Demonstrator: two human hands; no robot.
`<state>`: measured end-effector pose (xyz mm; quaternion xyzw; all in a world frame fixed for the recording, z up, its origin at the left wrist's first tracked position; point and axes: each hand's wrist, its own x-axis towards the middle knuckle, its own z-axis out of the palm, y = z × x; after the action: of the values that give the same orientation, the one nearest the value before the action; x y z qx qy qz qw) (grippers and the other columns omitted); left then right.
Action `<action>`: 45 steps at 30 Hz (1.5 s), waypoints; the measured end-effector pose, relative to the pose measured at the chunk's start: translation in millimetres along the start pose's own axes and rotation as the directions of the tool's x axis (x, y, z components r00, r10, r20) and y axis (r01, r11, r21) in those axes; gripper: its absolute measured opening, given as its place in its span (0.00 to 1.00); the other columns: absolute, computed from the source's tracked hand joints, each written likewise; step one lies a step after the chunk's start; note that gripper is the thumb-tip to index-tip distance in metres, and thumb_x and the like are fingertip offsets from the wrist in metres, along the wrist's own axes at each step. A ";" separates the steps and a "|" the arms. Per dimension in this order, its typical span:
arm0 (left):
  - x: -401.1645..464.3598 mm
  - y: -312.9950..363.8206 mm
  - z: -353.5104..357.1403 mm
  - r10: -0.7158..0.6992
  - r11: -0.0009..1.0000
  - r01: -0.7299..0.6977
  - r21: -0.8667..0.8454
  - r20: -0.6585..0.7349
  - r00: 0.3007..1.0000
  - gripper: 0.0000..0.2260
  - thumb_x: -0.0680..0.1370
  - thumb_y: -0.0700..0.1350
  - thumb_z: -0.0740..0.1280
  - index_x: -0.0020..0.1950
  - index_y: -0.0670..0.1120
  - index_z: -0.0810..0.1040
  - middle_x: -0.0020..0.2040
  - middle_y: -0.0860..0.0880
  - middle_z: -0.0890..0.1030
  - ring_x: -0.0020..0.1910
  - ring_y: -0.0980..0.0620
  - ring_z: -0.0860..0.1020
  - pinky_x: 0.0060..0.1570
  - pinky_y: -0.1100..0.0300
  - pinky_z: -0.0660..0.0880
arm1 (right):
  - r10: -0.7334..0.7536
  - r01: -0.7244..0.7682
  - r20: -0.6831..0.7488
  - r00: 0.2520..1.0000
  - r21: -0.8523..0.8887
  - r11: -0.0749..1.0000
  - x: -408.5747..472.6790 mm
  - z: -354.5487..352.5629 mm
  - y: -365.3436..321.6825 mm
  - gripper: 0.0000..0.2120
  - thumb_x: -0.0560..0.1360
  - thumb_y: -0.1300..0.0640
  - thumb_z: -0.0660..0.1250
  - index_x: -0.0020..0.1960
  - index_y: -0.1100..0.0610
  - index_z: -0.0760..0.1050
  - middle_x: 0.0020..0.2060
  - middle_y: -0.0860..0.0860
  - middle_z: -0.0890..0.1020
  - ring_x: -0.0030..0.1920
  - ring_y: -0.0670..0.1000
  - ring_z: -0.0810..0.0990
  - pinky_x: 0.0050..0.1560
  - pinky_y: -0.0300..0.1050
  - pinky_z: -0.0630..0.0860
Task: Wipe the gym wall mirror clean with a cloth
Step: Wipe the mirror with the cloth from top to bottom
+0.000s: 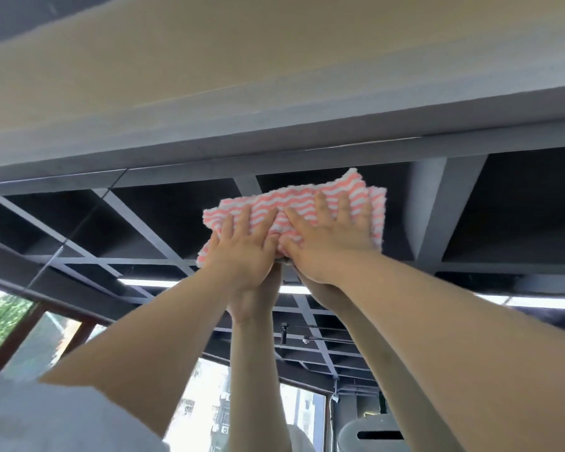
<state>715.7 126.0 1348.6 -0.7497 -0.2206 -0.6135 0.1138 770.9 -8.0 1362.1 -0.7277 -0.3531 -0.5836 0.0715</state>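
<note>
Wiping is under way: left hand (242, 252) and right hand (327, 243), fingers spread flat, press the cloth (294, 203) against the mirror (144, 223) at twelve o'clock; remaining area unclear.

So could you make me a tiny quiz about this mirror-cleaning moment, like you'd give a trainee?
1. True or false: both hands press the striped cloth flat with straight fingers.
2. Where on the mirror is the cloth? A) close under its top edge B) at its bottom edge C) off the glass
3. Fill in: the cloth's stripes are white and ____.

Key:
1. True: the left hand and right hand lie side by side on it.
2. A.
3. Pink.
</note>
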 end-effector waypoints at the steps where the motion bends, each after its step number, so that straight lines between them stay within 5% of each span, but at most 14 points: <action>1: 0.4 -17.7 2.9 0.007 1.000 -0.007 0.004 -0.017 1.000 0.23 0.83 0.55 0.44 0.78 0.58 0.43 0.79 0.49 0.40 0.77 0.43 0.41 0.74 0.43 0.44 | -0.025 0.025 -0.001 1.000 -0.002 1.000 3.1 2.9 -14.1 0.28 0.80 0.36 0.41 0.76 0.39 0.34 0.76 0.53 0.34 0.74 0.64 0.32 0.70 0.66 0.32; 4: 4.9 -61.0 3.9 -0.038 0.996 0.035 -0.078 -0.038 0.999 0.25 0.82 0.57 0.48 0.78 0.57 0.46 0.79 0.50 0.44 0.77 0.45 0.44 0.74 0.43 0.47 | -0.104 0.104 -0.016 0.994 -0.008 0.995 10.2 9.5 -48.1 0.28 0.81 0.38 0.42 0.77 0.41 0.35 0.77 0.53 0.36 0.75 0.63 0.33 0.70 0.66 0.32; 8: 21.8 -87.9 8.8 -0.075 0.995 0.072 0.068 0.037 0.996 0.35 0.73 0.69 0.39 0.78 0.58 0.48 0.79 0.49 0.40 0.76 0.41 0.40 0.73 0.41 0.43 | -0.154 0.154 -0.015 0.988 -0.020 0.988 13.5 12.4 -63.9 0.29 0.82 0.39 0.45 0.77 0.44 0.35 0.77 0.51 0.36 0.75 0.61 0.33 0.70 0.65 0.32; 13: 39.7 -54.5 -8.1 -0.351 0.924 0.349 -0.158 0.010 0.936 0.28 0.81 0.63 0.44 0.78 0.56 0.43 0.79 0.45 0.44 0.77 0.41 0.43 0.73 0.43 0.42 | -0.136 0.136 0.013 0.991 -0.055 0.989 15.7 8.4 -49.0 0.29 0.82 0.41 0.43 0.78 0.47 0.35 0.77 0.48 0.35 0.76 0.57 0.33 0.73 0.61 0.34; 18: 62.8 16.6 -5.5 -0.141 0.987 0.138 -0.085 -0.027 0.990 0.30 0.79 0.64 0.50 0.78 0.55 0.48 0.79 0.44 0.44 0.76 0.36 0.42 0.69 0.31 0.45 | 0.012 -0.011 -0.070 0.997 0.011 1.000 15.8 3.9 3.7 0.27 0.83 0.45 0.40 0.78 0.47 0.36 0.77 0.46 0.37 0.76 0.54 0.34 0.72 0.56 0.31; 21: 62.4 40.6 -2.4 0.056 0.998 -0.057 -0.017 -0.064 0.996 0.30 0.81 0.60 0.50 0.79 0.52 0.44 0.79 0.43 0.43 0.76 0.39 0.41 0.72 0.38 0.43 | 0.027 -0.029 -0.058 0.998 -0.038 0.999 11.2 0.8 30.8 0.27 0.82 0.43 0.40 0.78 0.47 0.35 0.77 0.46 0.37 0.76 0.53 0.34 0.73 0.56 0.31; 24: 65.5 26.1 -1.9 0.071 0.992 -0.085 -0.089 -0.151 0.986 0.28 0.82 0.59 0.46 0.79 0.50 0.46 0.79 0.44 0.47 0.77 0.42 0.46 0.74 0.44 0.46 | 0.047 -0.048 -0.017 0.999 -0.043 0.998 10.6 -2.6 29.5 0.28 0.82 0.43 0.41 0.78 0.46 0.34 0.77 0.47 0.36 0.76 0.55 0.33 0.73 0.58 0.33; 37: 25.4 -17.5 5.6 -0.198 0.978 0.186 -0.089 -0.145 0.970 0.30 0.82 0.59 0.45 0.78 0.45 0.44 0.78 0.40 0.46 0.77 0.40 0.47 0.74 0.44 0.47 | -0.070 0.070 -0.022 0.997 -0.023 0.997 7.2 7.6 -13.2 0.28 0.82 0.42 0.42 0.78 0.44 0.37 0.77 0.49 0.36 0.76 0.58 0.33 0.73 0.62 0.33; 45: -39.7 13.3 16.9 -0.304 0.951 0.308 0.018 -0.123 0.945 0.27 0.80 0.59 0.43 0.78 0.53 0.46 0.78 0.39 0.49 0.76 0.37 0.49 0.69 0.34 0.42 | -0.237 0.235 -0.009 0.971 -0.092 0.968 -38.1 21.1 13.5 0.28 0.82 0.40 0.41 0.78 0.46 0.35 0.77 0.49 0.36 0.76 0.56 0.33 0.73 0.61 0.33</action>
<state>730.7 114.2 1307.7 -0.6664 -0.3383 -0.6630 0.0438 793.1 -23.4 1325.5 -0.6770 -0.4100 -0.6106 -0.0278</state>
